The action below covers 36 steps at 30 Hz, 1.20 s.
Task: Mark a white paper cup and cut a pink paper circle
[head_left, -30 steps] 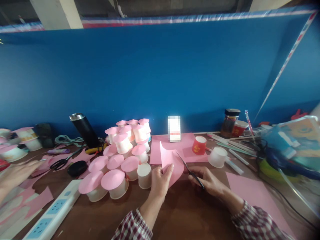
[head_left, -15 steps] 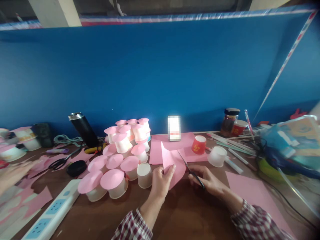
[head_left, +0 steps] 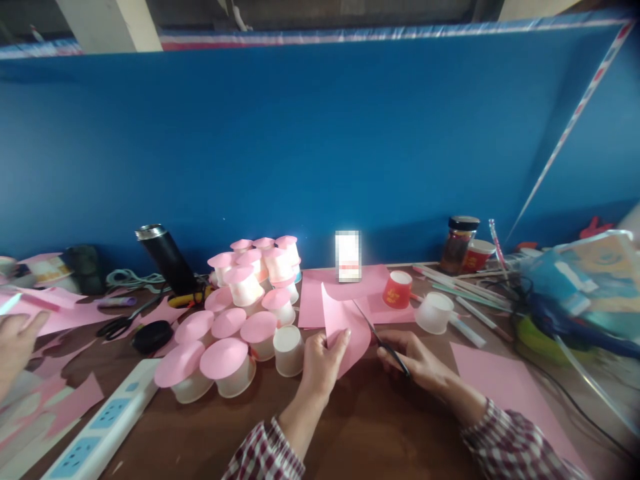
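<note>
Pink paper [head_left: 345,327]: you pinch its lower edge in your left hand [head_left: 323,363], fingers closed on it, above the table [head_left: 360,427].
Scissors [head_left: 381,341]: your right hand [head_left: 417,363] grips them, blade at the paper's right edge.
Change: paper and scissors barely moved; co-worker's hand [head_left: 15,343] now holds a pink sheet [head_left: 45,310].

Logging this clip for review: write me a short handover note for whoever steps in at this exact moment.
Left hand: grip shut on the pink paper piece, held up off the table.
Right hand: grip shut on the scissors, blades at the paper's right edge.
Done: a cluster of pink-topped cups stands to the left; one uncovered cup sits beside the left hand.
Left: the cut is unfinished; pink sheets lie to the right and behind.
Another person's hand works at far left.
</note>
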{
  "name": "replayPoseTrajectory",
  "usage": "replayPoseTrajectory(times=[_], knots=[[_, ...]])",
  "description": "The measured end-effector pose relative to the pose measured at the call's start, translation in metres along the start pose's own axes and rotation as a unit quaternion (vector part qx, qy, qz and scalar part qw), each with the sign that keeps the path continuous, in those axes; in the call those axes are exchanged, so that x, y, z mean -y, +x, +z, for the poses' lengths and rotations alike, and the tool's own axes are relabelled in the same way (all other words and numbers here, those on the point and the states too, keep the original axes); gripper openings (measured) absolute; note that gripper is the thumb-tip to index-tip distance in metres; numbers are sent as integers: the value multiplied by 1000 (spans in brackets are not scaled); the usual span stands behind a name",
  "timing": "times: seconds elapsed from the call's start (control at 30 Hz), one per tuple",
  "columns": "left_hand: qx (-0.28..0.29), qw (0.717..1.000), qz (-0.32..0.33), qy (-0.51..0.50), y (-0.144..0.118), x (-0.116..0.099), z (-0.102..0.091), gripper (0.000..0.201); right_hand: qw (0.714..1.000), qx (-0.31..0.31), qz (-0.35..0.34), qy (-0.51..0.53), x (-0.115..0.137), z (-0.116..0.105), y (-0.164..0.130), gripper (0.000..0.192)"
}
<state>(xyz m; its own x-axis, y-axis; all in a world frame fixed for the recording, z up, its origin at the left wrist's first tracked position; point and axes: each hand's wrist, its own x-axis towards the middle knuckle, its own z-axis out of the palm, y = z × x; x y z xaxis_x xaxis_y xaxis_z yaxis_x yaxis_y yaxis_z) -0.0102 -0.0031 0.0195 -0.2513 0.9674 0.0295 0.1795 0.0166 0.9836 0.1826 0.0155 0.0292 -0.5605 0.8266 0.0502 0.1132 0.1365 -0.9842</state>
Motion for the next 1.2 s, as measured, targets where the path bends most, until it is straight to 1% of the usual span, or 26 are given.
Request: replayPoseTrajectory(times=[0.2, 0.37, 0.77, 1.03, 1.2], knots=[[-8, 1000, 0, 1, 0, -3, 1, 42, 1000, -2, 1, -4, -1, -1, 0, 48], [-8, 1000, 16, 4, 0, -1, -1, 41, 1000, -4, 0, -17, 1, -1, -1, 47], [-11, 1000, 21, 16, 3, 2, -1, 48, 1000, -10, 0, -27, 2, -2, 0, 46], [-4, 1000, 20, 18, 4, 2, -3, 45, 999, -15, 16, -29, -2, 0, 1, 46], [10, 1000, 16, 21, 2, 1, -2, 45, 1000, -4, 2, -31, -4, -2, 1, 42]])
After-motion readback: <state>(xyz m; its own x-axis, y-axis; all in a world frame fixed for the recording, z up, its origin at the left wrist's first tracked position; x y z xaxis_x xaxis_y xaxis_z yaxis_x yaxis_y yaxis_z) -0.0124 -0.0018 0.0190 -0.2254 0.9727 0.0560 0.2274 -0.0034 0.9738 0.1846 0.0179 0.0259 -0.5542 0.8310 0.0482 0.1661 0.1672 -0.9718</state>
